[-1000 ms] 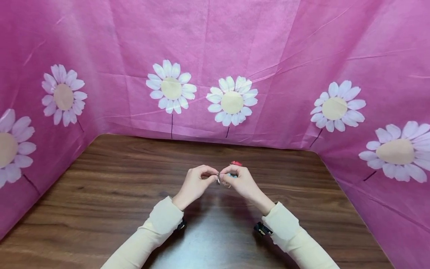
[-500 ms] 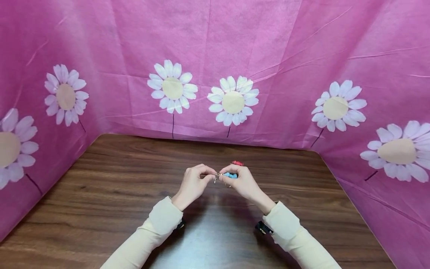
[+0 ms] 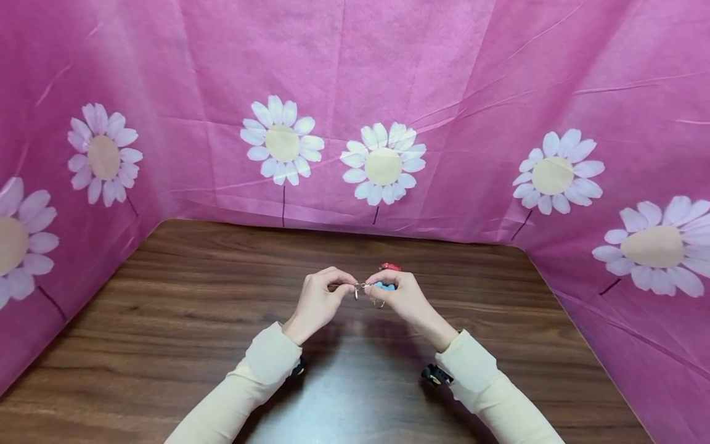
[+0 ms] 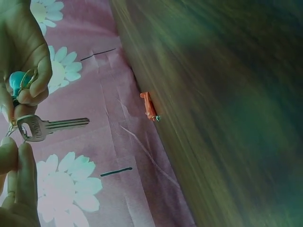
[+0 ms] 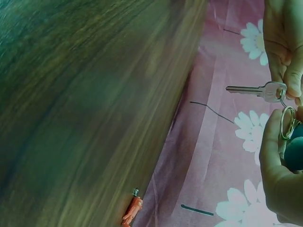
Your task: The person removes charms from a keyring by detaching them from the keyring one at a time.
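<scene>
Left hand (image 3: 318,300) pinches the key (image 4: 45,126) beside right hand (image 3: 402,298).

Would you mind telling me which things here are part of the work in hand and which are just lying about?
In use:
- silver key, pinched by the left hand
- key ring and blue charm, held by the right hand

Lying about:
- small red object on the wooden table
- pink daisy cloth

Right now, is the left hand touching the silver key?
Touching. The left wrist view shows the left hand's fingertips pinching the head of the silver key; the right wrist view agrees.
</scene>
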The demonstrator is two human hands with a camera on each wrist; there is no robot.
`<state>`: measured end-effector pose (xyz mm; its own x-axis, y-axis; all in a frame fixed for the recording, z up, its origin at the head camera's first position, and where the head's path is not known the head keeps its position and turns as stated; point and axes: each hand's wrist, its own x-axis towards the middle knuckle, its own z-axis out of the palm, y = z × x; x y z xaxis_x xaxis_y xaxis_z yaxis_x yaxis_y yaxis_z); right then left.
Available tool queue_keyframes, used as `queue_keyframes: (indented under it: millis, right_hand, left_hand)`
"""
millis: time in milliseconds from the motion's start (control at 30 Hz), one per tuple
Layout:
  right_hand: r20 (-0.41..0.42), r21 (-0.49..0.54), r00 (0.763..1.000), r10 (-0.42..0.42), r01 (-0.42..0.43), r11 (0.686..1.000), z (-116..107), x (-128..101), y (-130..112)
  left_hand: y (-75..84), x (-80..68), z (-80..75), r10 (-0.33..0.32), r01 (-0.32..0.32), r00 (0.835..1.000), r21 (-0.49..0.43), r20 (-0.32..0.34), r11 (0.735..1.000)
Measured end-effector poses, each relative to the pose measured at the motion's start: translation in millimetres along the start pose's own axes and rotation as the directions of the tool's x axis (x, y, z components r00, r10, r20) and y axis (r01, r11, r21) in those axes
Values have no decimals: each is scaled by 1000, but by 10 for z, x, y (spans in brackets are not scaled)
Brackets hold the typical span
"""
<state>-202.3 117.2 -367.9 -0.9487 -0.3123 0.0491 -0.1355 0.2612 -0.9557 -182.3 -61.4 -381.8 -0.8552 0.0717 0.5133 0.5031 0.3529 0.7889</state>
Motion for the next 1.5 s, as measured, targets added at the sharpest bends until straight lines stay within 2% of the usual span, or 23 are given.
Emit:
queue_keyframes:
  millis: [167,333,500,600,733,867,967,1167,1367,1500]
  right_hand:
    - [10,47,999,31,-32,998,1,-5,-34]
    - [28,161,997,78,-81,984,18,-6,-55]
    - [63,276,990,123,-136,952,50,-6,-50]
    - [67,298,990,124,-138,944,61,-10,-55]
    - [37,282,992,119,-125,951,58,-23,-66]
    - [-9,275,994,106,-100,956,63,-38,-91]
    - [-18,267,997,79,-71,961,74,-45,-117]
    - [-32,158,999,30,-25,987,71,-66,-141]
    - [-21,99,999,25,-23,995,52,-76,-109]
    - [4,79,999,35,-35,996,46,-86,-71]
  left_hand:
    - [6,-3,16,-71,67,997,-101,-36,993]
    - [73,13,9,-159,142,985,-196,-73,970]
    - [252,6,-58,-234,210,971,-289,-49,934]
    - [340,-9,-98,-249,226,968,-315,-34,922]
    - [245,-15,-68,-252,234,968,-341,-8,910]
    - [106,-18,-22,-240,235,970,-329,27,915]
    - [77,-23,-16,-231,235,972,-311,50,921]
    - [36,-25,-1,-225,248,968,-290,109,924]
    - [281,-19,-98,-198,226,969,-197,151,954]
    - [366,-17,-119,-183,199,976,-131,121,971]
